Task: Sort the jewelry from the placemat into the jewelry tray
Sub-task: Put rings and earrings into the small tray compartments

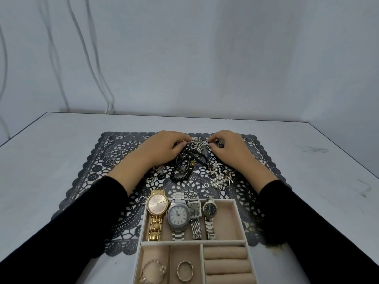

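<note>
Tabletop [307, 160], pale and scuffed, runs back to a grey wall. On it lies a black lace placemat [256, 201], and the beige velvet jewelry tray [192, 241] sits on the mat's near edge, partly out of view at the bottom.

Two arms in black sleeves [307, 222] reach over the mat from either side of the tray. The left hand [164, 147] and right hand [227, 146] meet at the far middle of the mat. Both have their fingers curled down and pinch a tangle of silver chains [196, 143] from opposite sides. The right thumb and forefinger nip a small loop at its edge.

Four watches lie side by side in the tray's long far compartment, their upper straps hanging over the rim. From the left they are a gold watch [156, 206], a large silver watch [178, 215], a rectangular silver watch [193, 210] and a small dark-dialled watch [209, 209]. In the near row, a beaded bangle [152, 271] lies in the left compartment and a twisted silver ring [185, 270] in the middle one. Padded ring rolls [225, 265] fill the right one.

Unsorted pieces are on the mat between the forearms: black beaded bracelets [180, 171] just nearer than the tangle, and a pearl strand [218, 177] to their right. Thin silver hoops [113, 154] lie scattered at the mat's left, beyond the left forearm.
</note>
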The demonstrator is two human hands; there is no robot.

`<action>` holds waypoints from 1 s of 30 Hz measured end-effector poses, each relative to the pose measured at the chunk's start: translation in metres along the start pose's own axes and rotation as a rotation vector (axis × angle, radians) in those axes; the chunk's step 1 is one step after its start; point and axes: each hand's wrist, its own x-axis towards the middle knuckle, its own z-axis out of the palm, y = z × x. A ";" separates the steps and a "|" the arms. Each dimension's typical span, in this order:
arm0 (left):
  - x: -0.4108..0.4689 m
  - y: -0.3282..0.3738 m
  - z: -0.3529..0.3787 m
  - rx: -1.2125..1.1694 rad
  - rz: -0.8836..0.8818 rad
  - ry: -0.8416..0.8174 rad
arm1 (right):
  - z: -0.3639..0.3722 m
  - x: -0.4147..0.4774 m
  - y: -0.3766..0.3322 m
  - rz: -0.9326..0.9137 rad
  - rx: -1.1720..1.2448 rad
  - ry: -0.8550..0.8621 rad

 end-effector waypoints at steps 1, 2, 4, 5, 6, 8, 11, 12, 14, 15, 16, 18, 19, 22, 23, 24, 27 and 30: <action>0.002 -0.001 0.000 -0.002 0.010 0.015 | 0.000 0.001 0.000 -0.002 0.010 0.010; 0.003 -0.001 -0.001 -0.003 0.021 0.031 | 0.000 0.001 0.001 -0.003 0.023 0.020; 0.004 -0.002 -0.001 -0.004 0.037 0.057 | -0.001 0.001 0.001 0.000 0.051 0.043; 0.005 -0.003 -0.001 -0.008 0.043 0.067 | -0.002 0.001 0.001 0.000 0.060 0.053; 0.005 -0.004 -0.001 -0.016 0.048 0.075 | -0.002 0.001 0.001 0.000 0.067 0.062; 0.005 -0.005 -0.001 -0.034 0.048 0.085 | -0.002 0.001 0.002 -0.004 0.089 0.080; 0.005 -0.006 0.000 -0.060 0.048 0.102 | -0.002 0.001 0.001 -0.010 0.126 0.107; 0.005 -0.006 0.001 -0.063 0.049 0.106 | -0.002 0.001 0.001 -0.014 0.135 0.116; 0.005 -0.006 0.002 -0.073 0.052 0.118 | -0.003 0.001 0.000 -0.018 0.151 0.130; 0.004 -0.006 0.002 -0.085 0.055 0.134 | -0.004 0.000 0.000 -0.017 0.160 0.134; 0.004 -0.006 0.001 -0.102 0.055 0.153 | -0.004 0.000 -0.001 -0.014 0.168 0.138; 0.004 -0.004 -0.001 -0.143 0.047 0.201 | -0.005 -0.001 -0.001 -0.011 0.182 0.147; 0.004 -0.003 -0.002 -0.166 0.038 0.226 | -0.005 -0.001 -0.001 -0.010 0.188 0.152; 0.004 0.000 -0.004 -0.234 0.004 0.292 | -0.005 -0.001 -0.001 0.002 0.208 0.156; 0.003 0.001 -0.004 -0.262 -0.011 0.307 | -0.005 -0.001 -0.001 0.007 0.217 0.157; 0.003 0.002 -0.004 -0.300 -0.029 0.320 | -0.005 -0.001 0.000 0.011 0.228 0.161; 0.002 0.004 -0.004 -0.422 -0.085 0.358 | -0.004 0.000 0.000 0.027 0.273 0.181; 0.003 0.003 -0.006 -0.488 -0.118 0.390 | -0.004 0.000 0.000 0.042 0.320 0.199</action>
